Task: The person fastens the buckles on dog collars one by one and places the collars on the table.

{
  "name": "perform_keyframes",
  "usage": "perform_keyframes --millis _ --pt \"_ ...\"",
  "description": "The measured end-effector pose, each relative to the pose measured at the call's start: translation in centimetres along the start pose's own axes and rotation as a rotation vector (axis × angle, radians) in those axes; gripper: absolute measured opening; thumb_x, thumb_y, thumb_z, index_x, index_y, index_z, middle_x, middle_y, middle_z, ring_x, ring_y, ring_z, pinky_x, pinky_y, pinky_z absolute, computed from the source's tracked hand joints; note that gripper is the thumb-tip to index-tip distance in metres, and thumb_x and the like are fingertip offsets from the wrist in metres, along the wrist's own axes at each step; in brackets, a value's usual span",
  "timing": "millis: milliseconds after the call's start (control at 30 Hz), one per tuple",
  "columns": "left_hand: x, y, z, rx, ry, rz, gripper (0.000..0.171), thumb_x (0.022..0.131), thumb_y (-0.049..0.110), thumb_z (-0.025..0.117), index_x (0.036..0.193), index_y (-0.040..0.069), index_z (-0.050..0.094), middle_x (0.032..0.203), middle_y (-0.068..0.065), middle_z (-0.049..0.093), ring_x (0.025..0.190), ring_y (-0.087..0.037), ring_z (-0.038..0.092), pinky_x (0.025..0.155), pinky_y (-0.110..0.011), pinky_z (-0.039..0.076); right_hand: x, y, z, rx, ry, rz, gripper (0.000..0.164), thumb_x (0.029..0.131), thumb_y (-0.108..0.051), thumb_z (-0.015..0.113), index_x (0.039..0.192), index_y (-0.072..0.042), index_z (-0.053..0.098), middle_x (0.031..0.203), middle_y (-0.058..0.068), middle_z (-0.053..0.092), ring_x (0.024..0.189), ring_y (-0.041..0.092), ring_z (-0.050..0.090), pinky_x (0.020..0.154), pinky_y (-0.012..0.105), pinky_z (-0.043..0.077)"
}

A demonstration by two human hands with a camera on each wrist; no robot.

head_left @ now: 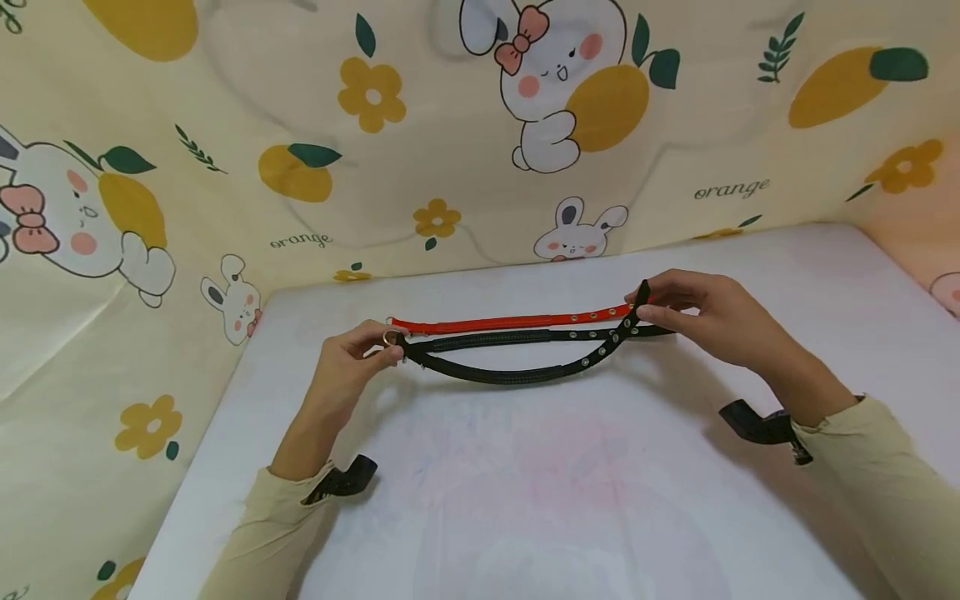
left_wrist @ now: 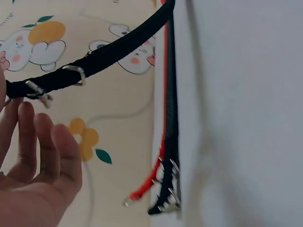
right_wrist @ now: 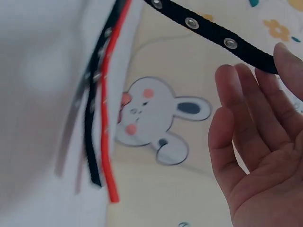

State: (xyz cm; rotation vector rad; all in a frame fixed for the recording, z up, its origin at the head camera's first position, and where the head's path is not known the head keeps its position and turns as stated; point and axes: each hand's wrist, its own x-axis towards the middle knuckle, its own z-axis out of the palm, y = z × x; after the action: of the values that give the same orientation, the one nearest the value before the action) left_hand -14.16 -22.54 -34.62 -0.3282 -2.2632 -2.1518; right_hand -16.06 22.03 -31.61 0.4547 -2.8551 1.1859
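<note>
A black collar (head_left: 510,377) with metal eyelets sags in a curve between my two hands, lifted off the table. My left hand (head_left: 341,367) pinches its buckle end, where a metal ring shows; the left wrist view shows the silver buckle (left_wrist: 35,88) up close. With thumb and fingers, my right hand (head_left: 712,317) pinches the eyelet end, whose tip points up. Behind it, a second black collar (head_left: 495,338) and a red collar (head_left: 495,323) lie side by side, roughly parallel. In the right wrist view the held strap's eyelets (right_wrist: 191,23) are plain.
The white table (head_left: 525,500) spreads out in front of the collars. A cream cloth (head_left: 465,167) printed with rabbits and oranges stands as a wall behind it and on both sides. Dark wrist devices (head_left: 345,481) sit at both sleeve cuffs.
</note>
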Motion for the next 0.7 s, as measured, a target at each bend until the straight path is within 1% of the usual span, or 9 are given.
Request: perform_keyframes --millis 133,233,333,367,433,500,567,633,700 --pt "0.3 0.8 1.0 -0.019 0.005 0.032 0.016 0.086 0.005 0.075 0.097 0.017 0.076 0.098 0.007 0.071 0.096 -0.009 0.064 0.079 -0.020 0.056 0.6 -1.0 0.4 0.010 -0.023 -0.002 0.022 0.094 -0.036 0.069 0.112 -0.025 0.069 0.106 -0.005 0.074 0.094 -0.001 0.063 0.079 0.022 0.049" --pt "0.6 1.4 1.9 -0.035 -0.004 0.036 0.016 0.088 0.008 0.073 0.105 0.010 0.076 0.097 0.007 0.075 0.099 -0.010 0.068 0.087 -0.022 0.055 0.8 -1.8 0.8 0.041 -0.034 -0.010 0.022 0.093 -0.036 0.070 0.112 -0.025 0.070 0.106 -0.005 0.074 0.098 0.006 0.065 0.080 0.022 0.049" --pt "1.2 2.2 2.9 -0.068 -0.009 0.049 0.022 0.090 0.007 0.071 0.111 0.000 0.073 0.091 0.005 0.077 0.098 -0.012 0.072 0.095 -0.025 0.053 1.2 -2.8 1.0 0.057 -0.032 -0.029 0.023 0.092 -0.035 0.071 0.112 -0.024 0.070 0.107 -0.004 0.074 0.100 0.011 0.066 0.083 0.023 0.050" --pt "1.4 2.5 3.3 -0.077 -0.012 0.058 0.023 0.091 0.008 0.070 0.111 0.000 0.073 0.090 0.005 0.077 0.097 -0.012 0.072 0.096 -0.025 0.053 1.3 -3.2 1.0 0.063 -0.029 -0.037 0.023 0.092 -0.034 0.072 0.113 -0.024 0.071 0.106 -0.004 0.074 0.100 0.012 0.065 0.084 0.023 0.050" --pt "1.7 3.0 3.9 -0.099 -0.019 0.067 0.022 0.089 0.011 0.072 0.109 0.003 0.075 0.090 0.005 0.077 0.093 -0.013 0.073 0.096 -0.026 0.054 1.5 -4.0 1.1 0.064 -0.024 -0.047 0.024 0.092 -0.034 0.072 0.113 -0.024 0.071 0.105 -0.004 0.074 0.100 0.013 0.065 0.084 0.025 0.050" --pt "2.0 3.4 4.4 -0.107 -0.030 0.071 0.021 0.088 0.014 0.073 0.108 0.006 0.076 0.090 0.005 0.077 0.089 -0.013 0.073 0.093 -0.026 0.055 1.7 -4.5 1.3 0.060 -0.033 -0.059 0.025 0.092 -0.034 0.071 0.114 -0.022 0.071 0.103 -0.003 0.074 0.100 0.015 0.064 0.084 0.030 0.050" --pt "2.0 3.7 4.7 -0.105 -0.035 0.074 0.017 0.087 0.015 0.073 0.103 0.015 0.078 0.089 0.005 0.077 0.083 -0.012 0.073 0.089 -0.026 0.057 1.7 -4.9 1.6 0.057 -0.048 -0.082 0.025 0.093 -0.035 0.070 0.114 -0.022 0.071 0.101 -0.003 0.074 0.099 0.015 0.063 0.086 0.032 0.049" --pt "1.9 3.7 4.9 -0.108 -0.026 0.076 0.016 0.087 0.012 0.073 0.101 0.017 0.078 0.089 0.005 0.076 0.080 -0.012 0.073 0.087 -0.026 0.058 1.6 -5.0 2.0 0.050 -0.067 -0.099 0.025 0.094 -0.037 0.069 0.114 -0.022 0.070 0.100 -0.004 0.074 0.099 0.015 0.063 0.087 0.036 0.048" --pt "1.9 3.7 5.1 -0.100 -0.005 0.074 0.017 0.085 0.011 0.074 0.098 0.022 0.079 0.090 0.007 0.077 0.079 -0.011 0.073 0.084 -0.025 0.058 1.7 -5.0 2.6 0.048 -0.075 -0.116 0.025 0.094 -0.037 0.069 0.114 -0.022 0.071 0.100 -0.004 0.074 0.098 0.014 0.064 0.088 0.036 0.048"
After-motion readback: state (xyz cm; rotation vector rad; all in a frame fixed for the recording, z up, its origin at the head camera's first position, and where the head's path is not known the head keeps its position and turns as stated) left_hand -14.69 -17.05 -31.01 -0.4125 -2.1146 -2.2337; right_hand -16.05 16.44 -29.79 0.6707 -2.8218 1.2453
